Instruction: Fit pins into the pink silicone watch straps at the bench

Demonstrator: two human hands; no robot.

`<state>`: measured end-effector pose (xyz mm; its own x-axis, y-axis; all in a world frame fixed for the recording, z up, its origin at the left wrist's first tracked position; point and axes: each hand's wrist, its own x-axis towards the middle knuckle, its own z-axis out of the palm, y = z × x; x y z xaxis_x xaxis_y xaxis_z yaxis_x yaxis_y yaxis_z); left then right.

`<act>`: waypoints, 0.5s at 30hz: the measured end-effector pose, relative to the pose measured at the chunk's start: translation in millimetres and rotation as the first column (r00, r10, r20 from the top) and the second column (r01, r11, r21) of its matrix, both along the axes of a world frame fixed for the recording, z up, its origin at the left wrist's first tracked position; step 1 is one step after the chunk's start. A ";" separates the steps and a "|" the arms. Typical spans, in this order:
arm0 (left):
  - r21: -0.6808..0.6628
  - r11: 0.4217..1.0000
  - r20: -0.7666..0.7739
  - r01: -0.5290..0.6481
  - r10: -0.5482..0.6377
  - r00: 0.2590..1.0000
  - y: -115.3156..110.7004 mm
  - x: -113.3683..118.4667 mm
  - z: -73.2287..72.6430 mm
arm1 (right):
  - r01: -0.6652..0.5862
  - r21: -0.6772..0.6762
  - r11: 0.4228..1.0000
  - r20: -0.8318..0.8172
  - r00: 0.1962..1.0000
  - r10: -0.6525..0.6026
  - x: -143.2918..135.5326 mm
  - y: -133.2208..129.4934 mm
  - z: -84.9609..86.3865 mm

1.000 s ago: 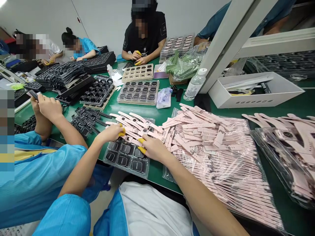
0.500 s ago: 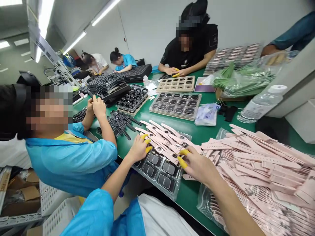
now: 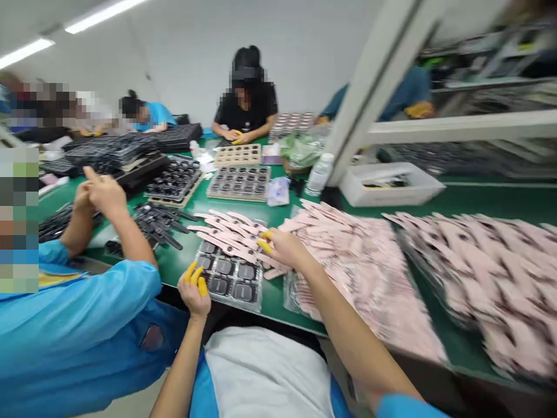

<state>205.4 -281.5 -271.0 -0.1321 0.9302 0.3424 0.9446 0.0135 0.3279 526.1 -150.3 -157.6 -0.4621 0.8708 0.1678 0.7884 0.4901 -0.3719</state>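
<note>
Several smartwatches with pink straps (image 3: 226, 235) lie side by side, backs up, across a clear plastic tray (image 3: 256, 305) of dark square watch-like pieces (image 3: 245, 291). My right hand (image 3: 285, 248), with yellow finger cots, reaches over the right end of the pile. Its thumb and forefinger close about a pink smartwatch there; the exact contact is small. Near the tray's lower left corner is my left hand (image 3: 194, 290), also in yellow cots. Its fingers are curled, and what they hold, if anything, is hidden.
A large heap of pink straps (image 3: 348, 249) in clear bags lies right, with more pink-strapped watches (image 3: 487, 255) beyond. Black straps (image 3: 159, 223) lie left, near a co-worker's hands (image 3: 102, 194). Filled trays (image 3: 239, 183), a bottle (image 3: 319, 174) and a white bin (image 3: 389, 183) stand behind.
The view has swung right, bringing in the white bin and more pink watches. My left hand has left the pile's edge and drawn back to the tray's lower left corner. My right hand stays at the pile.
</note>
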 end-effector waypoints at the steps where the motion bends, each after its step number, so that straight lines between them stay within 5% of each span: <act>1: -0.013 1.000 0.013 0.013 -0.012 1.000 2.5 -2.1 0.3 | 0.028 -0.027 0.999 0.034 0.999 -0.027 6.0 -3.3 7.7; 6: -0.005 0.999 0.082 -0.041 0.042 0.996 14.1 11.9 16.7 | 0.260 -0.057 0.964 -0.040 0.964 -0.262 57.2 -53.6 25.7; 11: 0.042 0.996 0.011 -0.078 0.077 0.997 20.2 30.8 32.3 | 0.461 -0.016 0.887 -0.049 0.886 -0.461 122.5 -124.2 3.4; 13: -0.171 0.975 -0.102 0.138 -0.157 0.982 24.3 35.8 37.5 | 0.553 -0.026 0.833 0.022 0.833 -0.553 144.7 -143.3 -12.0; 15: -0.424 0.818 -0.131 0.390 -0.481 0.867 28.7 41.5 41.1 | 0.624 -0.048 0.780 0.097 0.780 -0.618 159.7 -156.6 -28.7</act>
